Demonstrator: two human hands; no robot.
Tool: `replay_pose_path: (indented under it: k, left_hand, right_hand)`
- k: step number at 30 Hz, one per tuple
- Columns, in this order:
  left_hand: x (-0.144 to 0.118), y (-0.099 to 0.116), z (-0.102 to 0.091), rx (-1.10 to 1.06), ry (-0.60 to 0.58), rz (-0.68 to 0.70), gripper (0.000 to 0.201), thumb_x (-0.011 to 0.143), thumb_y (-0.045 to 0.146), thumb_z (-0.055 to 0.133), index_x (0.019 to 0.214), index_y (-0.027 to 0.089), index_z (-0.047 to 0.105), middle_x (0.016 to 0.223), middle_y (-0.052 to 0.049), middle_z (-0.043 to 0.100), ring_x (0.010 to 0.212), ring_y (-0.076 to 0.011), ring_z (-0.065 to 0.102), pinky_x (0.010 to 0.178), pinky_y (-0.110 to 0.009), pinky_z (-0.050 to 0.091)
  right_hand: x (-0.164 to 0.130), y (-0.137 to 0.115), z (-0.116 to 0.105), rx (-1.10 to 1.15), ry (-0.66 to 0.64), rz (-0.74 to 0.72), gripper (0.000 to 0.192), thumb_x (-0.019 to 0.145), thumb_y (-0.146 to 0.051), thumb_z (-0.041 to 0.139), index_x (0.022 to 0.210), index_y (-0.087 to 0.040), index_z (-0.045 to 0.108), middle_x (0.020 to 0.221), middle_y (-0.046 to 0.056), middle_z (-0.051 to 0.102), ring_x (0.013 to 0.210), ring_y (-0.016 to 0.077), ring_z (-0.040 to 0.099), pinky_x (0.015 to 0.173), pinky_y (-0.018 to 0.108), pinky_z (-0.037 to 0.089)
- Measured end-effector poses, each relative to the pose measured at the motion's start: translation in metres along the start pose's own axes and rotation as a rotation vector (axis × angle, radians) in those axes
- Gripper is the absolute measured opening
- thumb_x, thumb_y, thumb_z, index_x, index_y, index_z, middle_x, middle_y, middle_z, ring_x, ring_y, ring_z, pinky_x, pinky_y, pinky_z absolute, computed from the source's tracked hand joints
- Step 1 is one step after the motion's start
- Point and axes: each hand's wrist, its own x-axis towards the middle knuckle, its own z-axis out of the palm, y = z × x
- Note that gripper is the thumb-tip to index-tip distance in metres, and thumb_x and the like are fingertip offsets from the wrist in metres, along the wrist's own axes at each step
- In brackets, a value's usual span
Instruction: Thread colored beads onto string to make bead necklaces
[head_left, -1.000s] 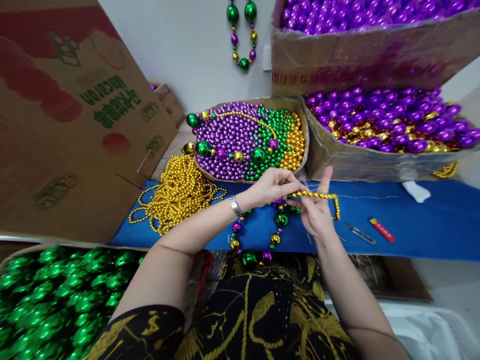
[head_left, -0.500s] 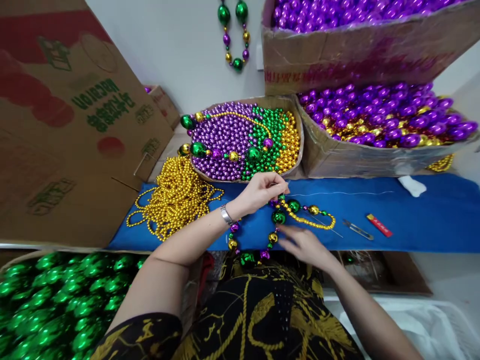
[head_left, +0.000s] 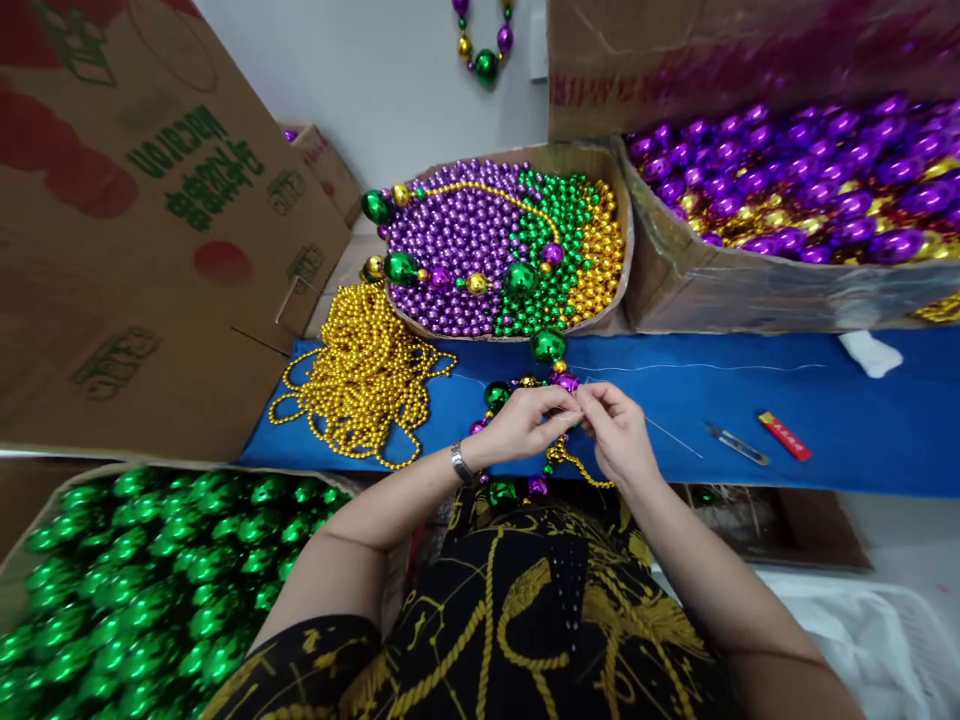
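Round box [head_left: 600, 160] at the back: small purple, green and gold beads in sorted patches. Carton [head_left: 750, 290] to its right: big purple and gold beads. Box [head_left: 45, 520] lower left: large green beads. Left hand [head_left: 521, 425] and right hand [head_left: 619, 435] meet over the blue cloth [head_left: 862, 420], fingers pinched on a bead necklace [head_left: 551, 350] that runs up from them. Loose gold strands [head_left: 364, 375] lie left; snips [head_left: 736, 444] and a red lighter [head_left: 784, 436] lie right.
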Motion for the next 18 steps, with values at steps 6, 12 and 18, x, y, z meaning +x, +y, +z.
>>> replay_pose_path:
  k: [6, 12, 18]
  left_hand:
    - [-0.006, 0.011, 0.015, -0.48, 0.022, -0.275, 0.032, 0.083, 0.044, 0.066, 0.08, 0.012, 0.064, 0.078, -0.005, 0.067, 0.058, -0.0071, 0.052, 0.058, -0.022, 0.041]
    - [0.0, -0.014, 0.037, -0.779, -0.006, -0.585, 0.036, 0.07, 0.044, 0.078, 0.074, 0.011, 0.063, 0.068, -0.003, 0.065, 0.047, -0.0048, 0.049, 0.047, -0.019, 0.037]
    - [0.038, -0.063, 0.02, -0.607, 0.125, -0.58, 0.033, 0.071, 0.038, 0.078, 0.068, 0.01, 0.061, 0.067, -0.004, 0.066, 0.043, -0.0029, 0.046, 0.044, -0.018, 0.033]
  right_hand:
    - [-0.018, -0.014, -0.013, 0.302, 0.005, 0.071, 0.032, 0.076, -0.048, 0.076, 0.083, -0.023, 0.057, 0.076, -0.002, 0.059, 0.064, 0.0089, 0.053, 0.053, 0.02, 0.043]
    - [-0.024, 0.004, -0.03, 0.301, 0.019, 0.122, 0.031, 0.08, -0.048, 0.073, 0.085, -0.024, 0.055, 0.071, -0.004, 0.057, 0.061, 0.0081, 0.056, 0.055, 0.019, 0.048]
    - [0.015, 0.036, -0.028, 0.38, 0.172, 0.135, 0.051, 0.059, -0.054, 0.086, 0.08, -0.023, 0.052, 0.065, -0.007, 0.054, 0.06, 0.0061, 0.054, 0.053, 0.015, 0.045]
